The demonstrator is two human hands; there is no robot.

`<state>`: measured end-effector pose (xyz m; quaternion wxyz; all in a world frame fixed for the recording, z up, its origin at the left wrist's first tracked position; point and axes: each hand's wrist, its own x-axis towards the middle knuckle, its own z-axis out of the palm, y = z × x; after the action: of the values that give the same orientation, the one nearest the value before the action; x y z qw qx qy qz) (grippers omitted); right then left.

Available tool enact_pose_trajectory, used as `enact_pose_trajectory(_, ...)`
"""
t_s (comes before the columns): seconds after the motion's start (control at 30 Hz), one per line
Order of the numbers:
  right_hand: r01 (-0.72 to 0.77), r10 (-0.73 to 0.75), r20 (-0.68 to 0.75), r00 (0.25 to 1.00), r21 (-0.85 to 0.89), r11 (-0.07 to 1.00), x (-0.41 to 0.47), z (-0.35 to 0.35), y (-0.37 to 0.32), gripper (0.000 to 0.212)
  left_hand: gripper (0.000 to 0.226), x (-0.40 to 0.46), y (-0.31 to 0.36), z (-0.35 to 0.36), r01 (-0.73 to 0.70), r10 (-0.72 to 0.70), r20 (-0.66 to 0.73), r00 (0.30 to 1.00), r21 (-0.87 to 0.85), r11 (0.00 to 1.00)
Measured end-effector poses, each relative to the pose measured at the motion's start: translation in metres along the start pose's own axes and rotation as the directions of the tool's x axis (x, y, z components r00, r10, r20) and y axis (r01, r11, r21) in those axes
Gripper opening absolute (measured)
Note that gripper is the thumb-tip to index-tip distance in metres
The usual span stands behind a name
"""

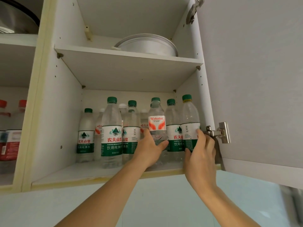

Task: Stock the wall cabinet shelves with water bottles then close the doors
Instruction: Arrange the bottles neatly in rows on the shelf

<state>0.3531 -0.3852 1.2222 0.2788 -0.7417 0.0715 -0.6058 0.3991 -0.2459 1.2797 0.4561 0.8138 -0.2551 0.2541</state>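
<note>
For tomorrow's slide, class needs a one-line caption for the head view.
Left hand grips a Wahaha bottle, right hand a green-label bottle, on the cabinet's lower shelf.

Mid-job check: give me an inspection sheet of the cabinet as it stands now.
Surface: lower shelf, bare at front left.
Job's things: upright water bottles crowd the shelf; Wahaha bottle; rightmost green-label bottle; right door open.
Clutter: white round pan on upper shelf.
Hands: left hand grips the Wahaha bottle; right hand grips the rightmost bottle.
Cables: nothing seen.
Surroundings: red-capped bottles in the left compartment.
</note>
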Motion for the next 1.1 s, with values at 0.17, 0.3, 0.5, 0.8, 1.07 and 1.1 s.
enact_pose_trajectory(0.17,-0.019,0.017,-0.041,0.999,-0.061,0.998,-0.002,-0.001,-0.001,0.072,0.081,0.0,0.003,0.004,0.025,-0.025,0.017,1.0,0.019,1.0)
enact_pose_trajectory(0.3,-0.048,0.045,-0.04,0.998,-0.086,0.995,-0.004,-0.004,-0.002,0.075,0.087,0.001,0.007,0.008,0.068,-0.069,0.023,0.997,0.048,0.997)
enact_pose_trajectory(0.5,0.004,-0.005,-0.011,1.0,-0.07,0.998,-0.011,-0.014,-0.006,0.069,0.074,-0.011,0.008,-0.009,-0.003,-0.014,0.124,0.992,0.135,0.991)
enact_pose_trajectory(0.8,0.41,-0.418,-0.067,0.906,0.389,0.825,-0.002,-0.003,-0.068,0.056,0.056,-0.032,0.016,-0.089,-0.333,0.436,-0.325,0.839,0.327,0.884)
enact_pose_trajectory(1.07,0.222,-0.404,0.284,0.87,0.504,0.834,0.003,0.044,-0.103,0.067,0.123,-0.021,-0.035,-0.103,0.114,-0.045,-0.351,0.935,0.18,0.977)
enact_pose_trajectory(1.1,0.198,-0.4,0.332,0.854,0.505,0.84,0.002,0.049,-0.103,0.071,0.121,-0.019,-0.041,-0.102,0.117,-0.068,-0.325,0.943,0.132,0.984)
